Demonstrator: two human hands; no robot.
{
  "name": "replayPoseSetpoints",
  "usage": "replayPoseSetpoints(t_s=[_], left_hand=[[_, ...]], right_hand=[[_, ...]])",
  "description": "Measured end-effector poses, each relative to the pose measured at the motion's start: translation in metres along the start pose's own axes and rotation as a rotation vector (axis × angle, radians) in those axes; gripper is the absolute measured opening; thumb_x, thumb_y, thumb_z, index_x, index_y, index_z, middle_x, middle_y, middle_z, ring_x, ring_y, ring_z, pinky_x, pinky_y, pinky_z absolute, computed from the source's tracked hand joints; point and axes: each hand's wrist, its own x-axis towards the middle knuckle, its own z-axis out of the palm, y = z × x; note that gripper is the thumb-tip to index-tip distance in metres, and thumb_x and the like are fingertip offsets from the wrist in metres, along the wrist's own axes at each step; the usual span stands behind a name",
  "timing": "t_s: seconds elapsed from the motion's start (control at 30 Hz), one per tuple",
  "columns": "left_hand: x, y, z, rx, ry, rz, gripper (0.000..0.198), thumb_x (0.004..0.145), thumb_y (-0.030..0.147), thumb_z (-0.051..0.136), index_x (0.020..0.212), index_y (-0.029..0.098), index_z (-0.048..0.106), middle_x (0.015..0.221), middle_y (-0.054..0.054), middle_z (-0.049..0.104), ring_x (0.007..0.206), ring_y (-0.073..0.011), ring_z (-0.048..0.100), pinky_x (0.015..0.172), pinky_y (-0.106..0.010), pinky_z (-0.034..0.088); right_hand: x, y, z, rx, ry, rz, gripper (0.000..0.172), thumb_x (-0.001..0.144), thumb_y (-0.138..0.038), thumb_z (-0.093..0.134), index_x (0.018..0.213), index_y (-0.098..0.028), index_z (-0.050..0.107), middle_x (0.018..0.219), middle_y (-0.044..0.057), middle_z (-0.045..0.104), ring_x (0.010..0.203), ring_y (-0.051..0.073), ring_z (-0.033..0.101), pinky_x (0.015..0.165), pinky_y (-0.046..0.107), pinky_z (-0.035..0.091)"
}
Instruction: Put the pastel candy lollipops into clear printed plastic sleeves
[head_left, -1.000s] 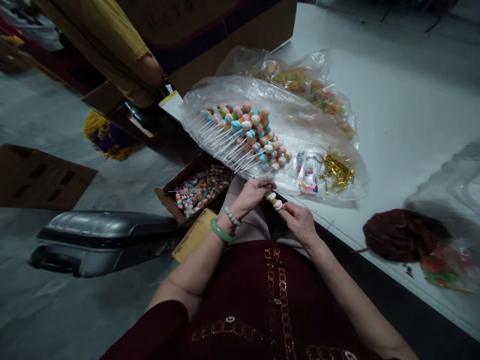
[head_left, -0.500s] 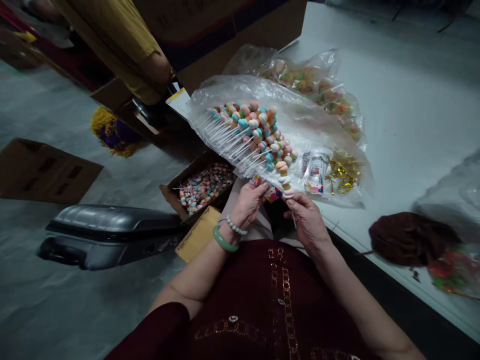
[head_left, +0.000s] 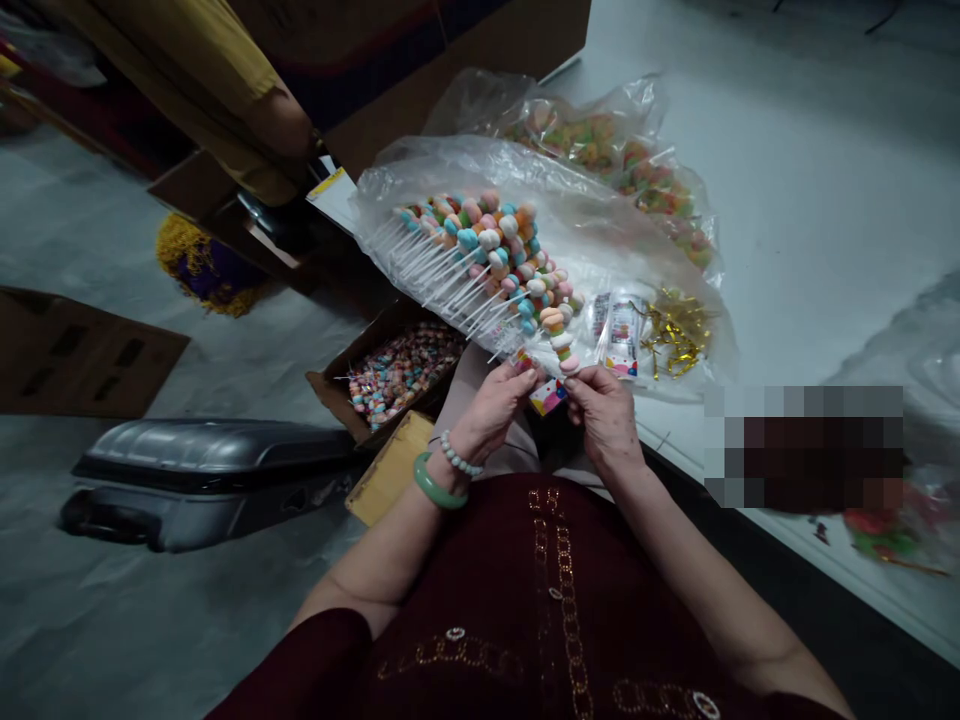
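Note:
My left hand point(head_left: 499, 400) and my right hand point(head_left: 604, 410) are close together at the table's near edge, both pinched on one candy skewer point(head_left: 559, 345) and the small printed clear bag point(head_left: 547, 395) at its lower end. The skewer's coloured candies stick up between my fingers. Just beyond lies a fanned pile of candy skewers point(head_left: 487, 260) on a clear plastic sheet point(head_left: 600, 230). A stack of small printed bags point(head_left: 621, 335) and gold twist ties point(head_left: 675, 335) lie to the right of the pile.
A second plastic bag of candy skewers point(head_left: 622, 165) lies farther back on the white table point(head_left: 810, 200). A cardboard box of wrapped candies point(head_left: 401, 370) and a grey suitcase point(head_left: 210, 475) sit on the floor at left. Another person in yellow point(head_left: 225, 90) is at top left.
My hands have risen from my lap to the table edge. The skewer has turned upright, and the printed bag now shows at its lower end.

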Motion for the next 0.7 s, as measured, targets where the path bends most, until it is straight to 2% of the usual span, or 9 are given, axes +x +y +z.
replayPoseSetpoints(t_s=[0.07,0.13,0.27,0.37,0.43,0.5,0.6,0.7], left_hand=[[0.0,0.004,0.0,0.0,0.02,-0.015,0.03,0.059,0.031,0.086,0.072,0.012,0.065,0.066,0.0,0.061,0.059,-0.0081,0.052,0.056,-0.022,0.04],[0.001,0.005,-0.001,0.023,0.098,0.008,0.03,0.059,0.03,0.086,0.072,0.012,0.066,0.065,0.0,0.063,0.057,-0.0081,0.052,0.052,-0.022,0.038],[0.002,-0.001,-0.002,0.098,0.199,0.091,0.03,0.059,0.03,0.086,0.065,0.012,0.063,0.058,0.002,0.059,0.046,-0.0034,0.042,0.044,-0.02,0.029],[0.0,-0.006,0.001,0.11,0.16,0.1,0.032,0.062,0.036,0.084,0.067,0.013,0.062,0.056,0.004,0.056,0.042,-0.0024,0.04,0.04,-0.019,0.026],[-0.001,-0.008,0.002,0.119,0.117,0.051,0.034,0.067,0.043,0.08,0.072,0.014,0.063,0.056,0.004,0.055,0.04,-0.0038,0.042,0.038,-0.019,0.027],[-0.001,-0.009,0.001,0.137,0.091,-0.013,0.036,0.07,0.047,0.076,0.076,0.014,0.064,0.057,0.003,0.056,0.039,-0.0053,0.045,0.037,-0.02,0.029],[0.0,-0.01,-0.002,0.161,0.058,-0.11,0.036,0.067,0.043,0.079,0.079,0.012,0.066,0.061,0.0,0.06,0.044,-0.0067,0.05,0.04,-0.02,0.034],[0.002,-0.013,-0.004,0.141,0.064,-0.125,0.035,0.06,0.035,0.084,0.078,0.009,0.068,0.065,-0.003,0.063,0.05,-0.0071,0.052,0.046,-0.02,0.037]], right_hand=[[0.0,-0.002,-0.002,0.008,-0.01,-0.001,0.021,0.064,-0.03,0.074,0.067,-0.02,0.056,0.051,-0.008,0.048,0.042,0.006,0.037,0.036,0.017,0.025],[-0.002,-0.005,-0.003,0.009,-0.023,-0.004,0.019,0.066,-0.03,0.073,0.068,-0.02,0.057,0.054,-0.007,0.05,0.045,0.006,0.038,0.038,0.017,0.026],[-0.009,-0.011,0.001,0.015,-0.087,0.007,0.018,0.067,-0.031,0.073,0.071,-0.021,0.059,0.071,-0.003,0.061,0.062,0.011,0.053,0.051,0.021,0.043],[-0.01,-0.009,0.005,-0.01,-0.142,-0.001,0.017,0.069,-0.032,0.072,0.07,-0.021,0.059,0.067,-0.004,0.059,0.061,0.012,0.052,0.057,0.025,0.044],[-0.007,-0.004,0.006,-0.053,-0.102,-0.066,0.016,0.069,-0.029,0.071,0.067,-0.02,0.058,0.059,-0.006,0.052,0.056,0.01,0.045,0.055,0.024,0.04],[-0.004,0.0,0.005,-0.109,-0.049,-0.163,0.014,0.071,-0.027,0.07,0.067,-0.02,0.058,0.06,-0.006,0.05,0.057,0.01,0.042,0.056,0.024,0.037],[-0.002,0.002,0.002,-0.213,-0.017,-0.271,0.012,0.074,-0.029,0.069,0.07,-0.021,0.062,0.064,-0.005,0.053,0.06,0.011,0.044,0.058,0.025,0.037],[-0.004,0.0,0.003,-0.213,-0.033,-0.274,0.011,0.076,-0.03,0.069,0.073,-0.021,0.064,0.066,-0.004,0.056,0.06,0.011,0.046,0.058,0.026,0.038]])
